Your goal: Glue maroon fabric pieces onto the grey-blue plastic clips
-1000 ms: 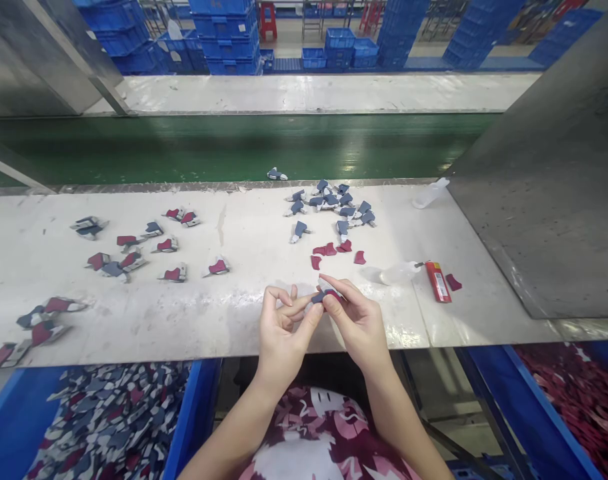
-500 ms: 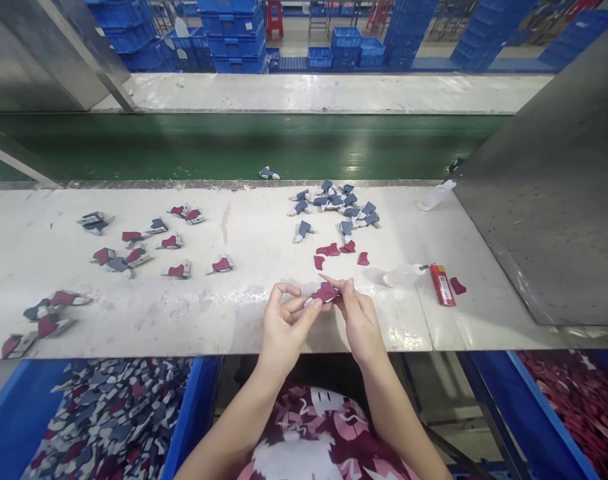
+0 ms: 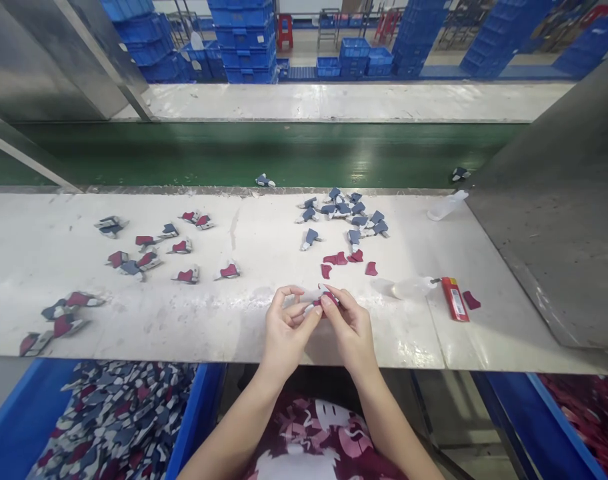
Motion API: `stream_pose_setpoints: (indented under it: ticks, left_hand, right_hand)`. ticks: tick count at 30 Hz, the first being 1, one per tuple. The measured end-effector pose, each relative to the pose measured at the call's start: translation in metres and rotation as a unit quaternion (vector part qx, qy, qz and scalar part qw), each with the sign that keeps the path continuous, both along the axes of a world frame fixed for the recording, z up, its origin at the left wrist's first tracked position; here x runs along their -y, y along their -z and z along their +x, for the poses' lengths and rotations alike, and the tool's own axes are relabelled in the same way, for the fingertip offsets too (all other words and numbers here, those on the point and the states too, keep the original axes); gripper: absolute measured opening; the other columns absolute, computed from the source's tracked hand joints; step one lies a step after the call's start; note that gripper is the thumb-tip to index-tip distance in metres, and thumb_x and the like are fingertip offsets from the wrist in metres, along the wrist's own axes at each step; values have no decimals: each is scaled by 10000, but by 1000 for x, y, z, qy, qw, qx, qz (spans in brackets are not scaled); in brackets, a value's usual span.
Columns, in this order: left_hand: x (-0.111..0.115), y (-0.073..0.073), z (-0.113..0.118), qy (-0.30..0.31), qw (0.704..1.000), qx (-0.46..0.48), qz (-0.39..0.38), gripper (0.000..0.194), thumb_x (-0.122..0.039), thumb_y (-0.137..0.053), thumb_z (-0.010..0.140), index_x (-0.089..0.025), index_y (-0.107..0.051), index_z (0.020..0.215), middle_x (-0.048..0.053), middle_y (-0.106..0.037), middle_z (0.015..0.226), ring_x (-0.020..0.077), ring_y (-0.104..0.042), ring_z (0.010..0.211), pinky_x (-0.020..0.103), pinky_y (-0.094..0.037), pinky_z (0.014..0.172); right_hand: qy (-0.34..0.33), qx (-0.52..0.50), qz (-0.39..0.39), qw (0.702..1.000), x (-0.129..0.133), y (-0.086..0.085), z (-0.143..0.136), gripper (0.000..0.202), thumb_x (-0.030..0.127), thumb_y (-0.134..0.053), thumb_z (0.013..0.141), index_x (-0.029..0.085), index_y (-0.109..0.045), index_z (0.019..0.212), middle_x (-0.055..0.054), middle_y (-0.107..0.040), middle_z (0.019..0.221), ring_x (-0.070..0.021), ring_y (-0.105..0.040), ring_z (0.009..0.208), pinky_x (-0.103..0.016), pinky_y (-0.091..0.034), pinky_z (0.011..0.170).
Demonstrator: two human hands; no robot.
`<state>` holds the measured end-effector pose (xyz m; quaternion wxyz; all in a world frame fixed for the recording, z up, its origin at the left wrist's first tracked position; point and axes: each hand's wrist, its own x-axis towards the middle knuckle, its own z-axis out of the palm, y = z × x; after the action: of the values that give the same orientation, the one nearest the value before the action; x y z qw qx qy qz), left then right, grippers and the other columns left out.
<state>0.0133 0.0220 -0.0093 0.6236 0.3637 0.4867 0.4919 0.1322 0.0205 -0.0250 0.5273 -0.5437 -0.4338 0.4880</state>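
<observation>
Small maroon-and-white, seemingly plastic piece [image 3: 331,295] above the white tabletop [image 3: 264,233], in the pinching grip of left hand [image 3: 287,327] and right hand [image 3: 353,327]; the right thumb has shifted inward from its end, suggesting pressing or seating.

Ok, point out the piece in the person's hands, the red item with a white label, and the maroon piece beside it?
Held piece [image 3: 331,297]: head view, exposed maroon part.
Red item [image 3: 455,299]: head view, middle of face.
Maroon piece [image 3: 471,301]: head view, middle.

Fingers [image 3: 336,317] pinch a maroon-white piece [image 3: 330,295]
</observation>
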Motion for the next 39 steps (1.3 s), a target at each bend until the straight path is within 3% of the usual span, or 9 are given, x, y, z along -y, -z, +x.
stream_pose_setpoints:
  ticks: [6, 11, 17, 20, 22, 26, 29, 32, 39]
  left_hand:
    - [-18, -1, -36, 119, 981, -138, 63, 361, -259, -692, 847, -220, -524, 1163, 19, -793, 891, 182, -763, 858, 446, -307, 1186]
    - [-49, -9, -68, 232, 924, -282, 112, 452, -273, -633, 874, -242, -492, 1302, 59, -785, 982, 238, -735, 999, 407, -504, 986]
    - [-129, -27, -129, 227, 764, -582, 163, 309, -384, -458, 934, -226, -661, 1105, 88, -732, 1180, 276, -680, 1074, 480, -427, 1069]
    - [-171, -42, -165, 222, 632, -736, 95, 322, -317, -407, 937, -236, -693, 1063, 90, -750, 1113, 323, -649, 1094, 627, -274, 1123]
    - [-198, -49, -181, 216, 596, -770, 70, 280, -275, -446, 905, -225, -722, 891, 102, -757, 1042, 368, -636, 1090, 695, -235, 1095]
    - [-258, -48, -180, 171, 572, -797, 94, 281, -211, -487, 865, -207, -708, 1038, 158, -666, 1246, 400, -532, 1245, 632, -286, 1093]
    - [-303, -38, -162, 157, 571, -795, 127, 443, -197, -525, 868, -218, -581, 1307, 163, -524, 1434, 373, -421, 1366, 512, -369, 1079]
    - [-338, -29, -145, 164, 581, -785, 136, 384, -226, -576, 898, -186, -597, 1280, 155, -561, 1377, 332, -485, 1321, 425, -424, 1053]
    - [-388, -39, -86, 166, 613, -751, 180, 373, -344, -621, 947, -165, -578, 1272, 104, -607, 1271, 236, -639, 1071, 454, -566, 888]
  right_hand:
    - [-41, 16, 26, 999, -12, 6, -13, 287, 450, -557, 948, 214, -708, 1009, -35, -651, 917, -181, -631, 873, -282, -506, 753]
    - [-45, 127, 85, 987, -26, 15, -30, 301, 408, -458, 1001, 207, -676, 1049, -54, -647, 940, -188, -634, 889, -314, -513, 789]
    - [12, 239, 194, 951, -13, 15, -9, 352, 262, -516, 982, 234, -558, 1330, -101, -606, 1194, -212, -628, 1066, -344, -556, 848]
    - [124, 285, 305, 900, 3, 18, 30, 299, 125, -566, 928, 226, -643, 1198, -74, -612, 1036, -193, -631, 954, -311, -557, 750]
    - [209, 350, 334, 850, 11, 22, 60, 291, 88, -626, 879, 231, -684, 1125, -62, -613, 984, -199, -626, 915, -346, -547, 782]
    - [318, 460, 263, 786, 16, 25, 106, 162, 236, -712, 851, 211, -761, 1004, -133, -548, 1160, -307, -590, 1087, -446, -533, 821]
    - [286, 492, 194, 799, 11, 26, 118, 229, 385, -675, 879, 221, -783, 996, -167, -427, 1413, -427, -458, 1298, -597, -472, 937]
    - [233, 496, 172, 818, 5, 32, 117, 255, 429, -632, 898, 288, -771, 1060, -122, -331, 1528, -451, -352, 1380, -671, -429, 971]
    - [147, 497, 182, 836, -11, 53, 111, 367, 310, -618, 896, 333, -668, 1259, -118, -533, 1330, -355, -471, 1273, -566, -525, 935]
